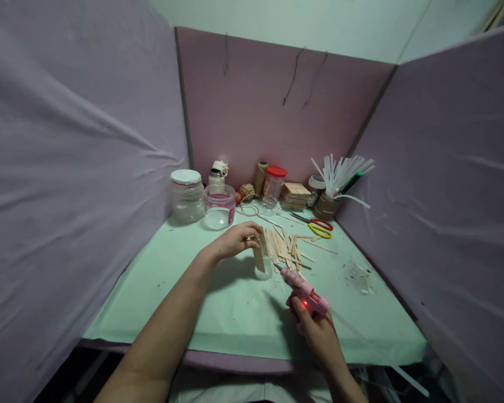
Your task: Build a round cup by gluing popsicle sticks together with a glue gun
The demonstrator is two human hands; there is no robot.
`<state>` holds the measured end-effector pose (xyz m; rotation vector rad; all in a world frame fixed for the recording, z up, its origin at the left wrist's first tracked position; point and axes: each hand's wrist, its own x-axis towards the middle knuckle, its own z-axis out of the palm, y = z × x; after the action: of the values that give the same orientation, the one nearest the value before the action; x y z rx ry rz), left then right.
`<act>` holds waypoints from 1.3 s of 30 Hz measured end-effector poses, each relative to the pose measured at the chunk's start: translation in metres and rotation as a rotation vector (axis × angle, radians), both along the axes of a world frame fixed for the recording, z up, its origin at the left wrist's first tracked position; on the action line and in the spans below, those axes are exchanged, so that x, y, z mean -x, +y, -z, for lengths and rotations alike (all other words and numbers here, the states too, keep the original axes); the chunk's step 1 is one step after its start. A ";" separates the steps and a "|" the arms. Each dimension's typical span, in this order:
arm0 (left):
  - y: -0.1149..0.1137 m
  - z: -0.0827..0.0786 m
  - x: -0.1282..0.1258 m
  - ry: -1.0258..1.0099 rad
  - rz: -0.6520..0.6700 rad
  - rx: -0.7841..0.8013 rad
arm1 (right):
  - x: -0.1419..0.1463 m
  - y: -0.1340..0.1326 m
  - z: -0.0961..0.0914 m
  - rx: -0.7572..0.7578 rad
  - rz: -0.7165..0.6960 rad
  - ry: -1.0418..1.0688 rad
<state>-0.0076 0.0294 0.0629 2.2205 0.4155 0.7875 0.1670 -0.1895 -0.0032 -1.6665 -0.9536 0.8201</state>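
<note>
Mint-green in surface, the desk (159, 302) carries the items below, listed from its left edge to its right. At the rear left corner stands a jar with a white lid (187, 196); just beside it is a clear tub (219, 215). Near the desk's middle, the left hand (241, 239) is closed on a flat wooden stick (258, 260), held upright against a clear container (266, 273). Toward the rear edge stands a red-lidded jar (275, 187). Loose craft sticks (292, 252) lie scattered right of the container. The right hand (313, 324), apart from the left, is wrapped around the handle of a pink glue gun (304, 291). The nozzle points at the container; contact cannot be determined. A red light shows on the gun's body. Scissors (321, 226) lie toward the rear right corner, in front of a holder (326, 207) filled with translucent glue sticks (340, 174).
</note>
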 end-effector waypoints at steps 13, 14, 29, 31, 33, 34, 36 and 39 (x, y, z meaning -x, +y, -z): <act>-0.006 0.017 0.008 -0.058 -0.193 0.142 | 0.007 0.000 -0.002 -0.098 0.015 -0.202; -0.006 0.018 0.007 -0.055 -0.191 0.107 | 0.007 0.001 -0.001 -0.101 0.023 -0.197; -0.031 0.019 0.011 -0.186 -0.336 -0.083 | 0.001 0.002 -0.005 -0.156 0.125 -0.114; -0.049 0.020 0.014 -0.247 -0.465 -0.014 | 0.003 0.001 -0.009 -0.146 0.184 -0.104; -0.071 0.026 0.009 -0.196 -0.436 0.124 | 0.005 -0.001 -0.013 -0.123 0.231 -0.095; -0.082 0.030 0.004 -0.111 -0.341 0.194 | 0.005 -0.002 -0.014 -0.111 0.242 -0.093; -0.102 0.038 -0.009 0.115 -0.095 0.341 | 0.006 -0.005 -0.017 -0.103 0.238 -0.090; -0.120 0.047 -0.025 0.310 0.124 0.444 | 0.007 -0.008 -0.019 -0.134 0.177 -0.074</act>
<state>0.0175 -0.0909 0.0161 1.9224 0.5370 0.2493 0.1604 -0.1976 0.0156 -1.6474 -0.8780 0.5677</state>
